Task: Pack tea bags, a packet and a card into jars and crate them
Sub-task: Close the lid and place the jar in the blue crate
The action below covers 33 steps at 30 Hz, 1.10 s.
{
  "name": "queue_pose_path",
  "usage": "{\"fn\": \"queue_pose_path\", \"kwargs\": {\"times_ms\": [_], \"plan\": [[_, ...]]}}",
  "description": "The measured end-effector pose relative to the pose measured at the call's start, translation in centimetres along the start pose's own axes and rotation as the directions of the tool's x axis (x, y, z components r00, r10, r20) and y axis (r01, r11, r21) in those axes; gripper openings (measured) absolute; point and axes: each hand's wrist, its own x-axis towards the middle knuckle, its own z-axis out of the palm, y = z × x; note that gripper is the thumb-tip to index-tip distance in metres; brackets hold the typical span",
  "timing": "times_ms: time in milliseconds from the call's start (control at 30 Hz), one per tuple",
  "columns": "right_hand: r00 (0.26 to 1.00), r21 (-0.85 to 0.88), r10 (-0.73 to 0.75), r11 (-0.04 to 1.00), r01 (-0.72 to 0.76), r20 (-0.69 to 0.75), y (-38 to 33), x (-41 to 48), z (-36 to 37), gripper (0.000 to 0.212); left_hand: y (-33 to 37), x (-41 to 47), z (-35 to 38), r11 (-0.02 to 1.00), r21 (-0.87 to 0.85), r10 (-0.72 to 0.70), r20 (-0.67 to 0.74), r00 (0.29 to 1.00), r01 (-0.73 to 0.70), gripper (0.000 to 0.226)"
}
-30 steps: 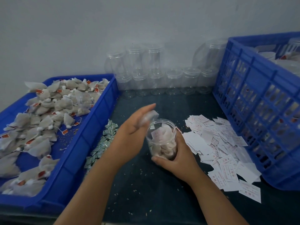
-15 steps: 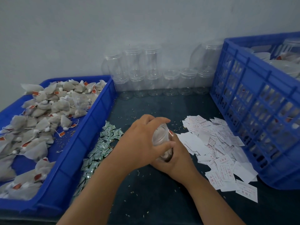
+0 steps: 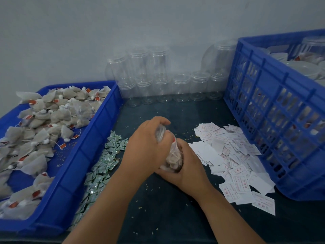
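Vs. 1 s ago: your left hand has moved from above the jar to clasp its mouth; your right hand still grips its base — clear jar, tilted, packed w/ tea bags, mid-table between packets and cards.

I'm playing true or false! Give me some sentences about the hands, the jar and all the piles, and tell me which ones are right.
1. Both hands hold one jar. True: the left hand covers its top, the right hand grips its lower part.
2. The tea bags lie in a red tray. False: the tray is blue.
3. The white cards lie right of the hands. True.
4. The green packets are inside the crate. False: they lie on the table beside the tray.
5. Empty jars stand by the wall. True.
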Motion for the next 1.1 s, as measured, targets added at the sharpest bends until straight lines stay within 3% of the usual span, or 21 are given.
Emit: {"fn": "queue_pose_path", "kwargs": {"times_ms": [133,200,333,433,567,833,967,1100], "plan": [[0.999,-0.072,-0.047,0.996,0.047,-0.001,-0.2,0.0,0.1,0.086,0.0,-0.2,-0.1,0.991,0.131,0.033,0.051,0.998,-0.04,0.044],[0.998,-0.074,-0.063,0.995,0.063,0.013,-0.3,0.0,0.0,0.086,-0.1,-0.5,0.3,0.985,0.17,0.033,0.047,0.998,-0.041,0.041],[0.999,-0.022,-0.048,0.999,0.048,-0.003,-0.5,-0.2,-0.1,0.084,-0.4,-0.4,0.2,0.996,0.076,0.047,0.009,0.999,-0.048,0.027],[0.998,-0.009,-0.065,0.998,0.064,-0.018,-0.4,-0.2,0.0,0.084,-0.5,-0.5,-0.1,0.989,0.056,0.135,0.067,0.989,-0.139,0.032],[0.997,-0.027,-0.074,0.997,0.074,-0.012,-0.5,0.2,0.0,0.069,-0.4,-0.8,-0.7,0.956,0.152,0.216,0.224,0.95,-0.253,0.063],[0.995,0.034,-0.061,0.998,0.058,0.085,-0.5,0.0,0.0,0.056,0.0,-0.7,0.0,0.886,0.383,0.153,0.29,0.945,-0.261,0.057],[0.996,0.021,-0.054,0.998,0.053,0.064,-0.7,0.1,-0.1,0.057,0.0,-0.4,-0.2,0.911,0.274,0.216,0.323,0.922,-0.309,0.05],[0.991,0.124,-0.037,0.992,0.021,0.129,-0.9,-0.1,-0.3,0.074,0.0,-0.3,-0.9,0.861,0.174,0.397,0.359,0.845,-0.479,0.05]]}}
